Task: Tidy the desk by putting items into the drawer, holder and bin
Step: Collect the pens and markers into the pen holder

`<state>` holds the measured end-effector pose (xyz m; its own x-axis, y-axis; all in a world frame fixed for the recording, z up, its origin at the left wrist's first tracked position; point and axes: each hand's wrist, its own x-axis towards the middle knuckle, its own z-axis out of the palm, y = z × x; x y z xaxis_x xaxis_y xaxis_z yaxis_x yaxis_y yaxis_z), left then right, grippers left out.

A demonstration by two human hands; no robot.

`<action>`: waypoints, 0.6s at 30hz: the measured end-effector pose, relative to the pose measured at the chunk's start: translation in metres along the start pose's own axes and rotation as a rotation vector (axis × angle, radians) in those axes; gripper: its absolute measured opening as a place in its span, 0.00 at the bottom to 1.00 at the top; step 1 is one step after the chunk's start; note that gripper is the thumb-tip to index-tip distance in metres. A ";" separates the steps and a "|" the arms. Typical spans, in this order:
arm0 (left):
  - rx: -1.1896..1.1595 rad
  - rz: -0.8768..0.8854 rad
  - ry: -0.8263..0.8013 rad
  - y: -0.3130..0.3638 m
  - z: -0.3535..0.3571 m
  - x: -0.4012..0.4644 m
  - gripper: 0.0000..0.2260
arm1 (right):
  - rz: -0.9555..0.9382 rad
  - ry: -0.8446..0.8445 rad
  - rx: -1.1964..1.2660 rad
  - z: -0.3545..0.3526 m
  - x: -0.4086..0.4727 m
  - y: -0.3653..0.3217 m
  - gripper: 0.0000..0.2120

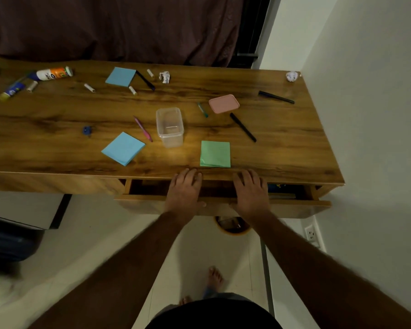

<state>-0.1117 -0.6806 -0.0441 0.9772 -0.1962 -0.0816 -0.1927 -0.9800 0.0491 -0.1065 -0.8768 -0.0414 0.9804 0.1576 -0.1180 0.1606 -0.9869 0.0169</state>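
Observation:
The wooden desk (pixel 57 119) has a drawer (pixel 294 206) pulled partly open under its front edge. My left hand (pixel 184 191) and my right hand (pixel 250 192) both lie over the drawer's front panel, fingers curled over its top edge, thumbs on the front. On the desk stand a clear plastic container (pixel 170 127) and its pink lid (pixel 224 103). Around them lie a green sticky pad (pixel 215 154), two blue pads (pixel 123 148) (pixel 120 76), black pens (pixel 243 127) (pixel 276 97), a pink pen (pixel 142 128), a teal pen (pixel 203 109) and crumpled paper (pixel 164 77) (pixel 291 76).
A glue bottle (pixel 54 73), a glue stick (pixel 12 90) and several small white cylinders (pixel 89 87) lie at the far left. An orange-rimmed bin (pixel 233 225) stands on the floor below the drawer. A white wall with a socket (pixel 310 232) bounds the right side.

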 end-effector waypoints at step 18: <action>-0.043 -0.075 0.059 -0.009 -0.007 0.036 0.21 | -0.040 0.060 0.062 -0.009 0.037 0.011 0.27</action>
<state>-0.0738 -0.6786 -0.0409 0.9925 -0.1189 -0.0282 -0.1161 -0.9893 0.0880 -0.0673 -0.8819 -0.0361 0.9787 0.1971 -0.0574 0.1944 -0.9797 -0.0489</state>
